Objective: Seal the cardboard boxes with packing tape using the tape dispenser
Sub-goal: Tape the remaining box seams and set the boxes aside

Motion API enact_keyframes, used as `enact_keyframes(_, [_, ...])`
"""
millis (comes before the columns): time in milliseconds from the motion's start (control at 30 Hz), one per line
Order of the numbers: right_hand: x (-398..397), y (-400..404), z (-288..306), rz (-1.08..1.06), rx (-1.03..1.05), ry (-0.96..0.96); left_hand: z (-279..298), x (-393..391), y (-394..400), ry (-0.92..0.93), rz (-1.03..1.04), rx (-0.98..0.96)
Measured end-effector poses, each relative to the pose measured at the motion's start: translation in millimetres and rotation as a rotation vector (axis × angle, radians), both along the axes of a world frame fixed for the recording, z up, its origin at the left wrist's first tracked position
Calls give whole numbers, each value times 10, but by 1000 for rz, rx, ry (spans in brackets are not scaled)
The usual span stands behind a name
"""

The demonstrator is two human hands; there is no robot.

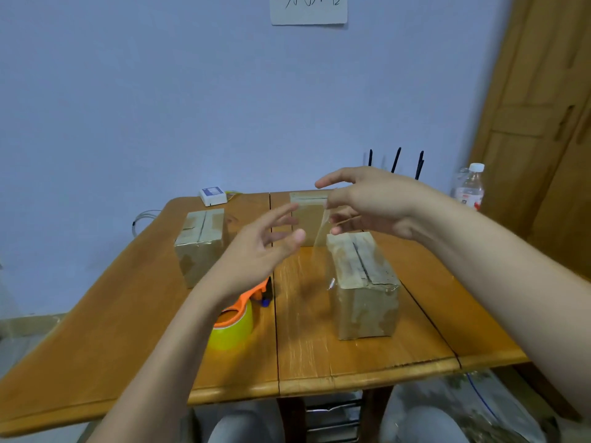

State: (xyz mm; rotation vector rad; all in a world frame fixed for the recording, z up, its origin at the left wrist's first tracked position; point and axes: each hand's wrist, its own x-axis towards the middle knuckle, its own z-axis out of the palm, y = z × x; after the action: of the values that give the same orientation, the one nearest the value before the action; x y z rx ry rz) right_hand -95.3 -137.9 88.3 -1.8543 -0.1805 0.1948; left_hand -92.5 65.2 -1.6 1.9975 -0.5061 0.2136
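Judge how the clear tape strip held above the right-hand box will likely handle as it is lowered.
The tape strip hangs limp from the right hand, so it is probably floppy and apt to twist or stick to itself. It looks thin and very light. The left hand, fingers spread, may need to steady its lower end over the box.

Orange tape dispenser (252, 295), yellow roll (232, 330), brown boxes (364, 282).

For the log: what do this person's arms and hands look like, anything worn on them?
Both forearms are bare up to the frame edge, with no sleeves showing. The left hand and right hand wear no gloves, and no rings, watch or wristband can be seen.
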Motion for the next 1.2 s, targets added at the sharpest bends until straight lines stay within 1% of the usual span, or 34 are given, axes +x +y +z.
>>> enact_keyframes(33, [8,11,-35,-16,42,13,23,-80,-140,-52,11,13])
enact_keyframes(100, [12,17,-92,-57,128,40,-30,-97,-347,-188,126,74])
enact_keyframes(167, [9,21,-133,-106,205,73,-62,-49,-475,-247,203,28])
enact_keyframes(233, [16,6,-179,-159,294,115,-58,-9,-547,-263,228,17])
enact_keyframes(300, [48,-35,-223,-207,364,145,-47,33,-577,-280,246,63])
enact_keyframes(433, [78,-123,-263,-236,390,180,-7,74,-569,-302,299,145])
enact_keyframes(567, [108,-159,-268,-268,413,235,47,126,-512,-339,309,258])
enact_keyframes(667, [108,-132,-272,-276,513,247,136,158,-478,-341,319,351])
enact_keyframes(733, [65,-139,-209,-247,627,226,207,191,-401,-342,339,427])
enact_keyframes(767, [50,-166,-165,-249,669,182,235,213,-346,-331,353,474])
enact_keyframes(800, [38,-208,-120,-258,676,94,263,233,-288,-305,355,498])
enact_keyframes(833, [28,-258,-85,-259,598,-38,295,235,-238,-272,340,499])
enact_keyframes(867, [17,-309,-64,-247,415,-202,336,230,-206,-237,310,498])
enact_keyframes(900, [-6,-342,-61,-207,159,-350,388,213,-196,-204,270,508])
enact_keyframes(933, [-34,-343,-80,-139,-107,-445,444,192,-201,-176,226,534])
enact_keyframes(967, [-55,-327,-114,-53,-329,-473,498,175,-219,-149,181,564])
enact_keyframes(1000, [-67,-302,-163,27,-481,-457,547,161,-243,-120,133,584])
enact_keyframes(1033, [-81,-272,-217,85,-576,-438,590,147,-271,-91,88,595])
enact_keyframes(1067, [-95,-242,-277,117,-624,-429,616,141,-299,-71,52,604])
enact_keyframes(1133, [-116,-213,-384,121,-678,-451,631,140,-350,-29,10,619])
enact_keyframes(1200, [-141,-214,-462,113,-691,-447,602,159,-392,18,-8,645])
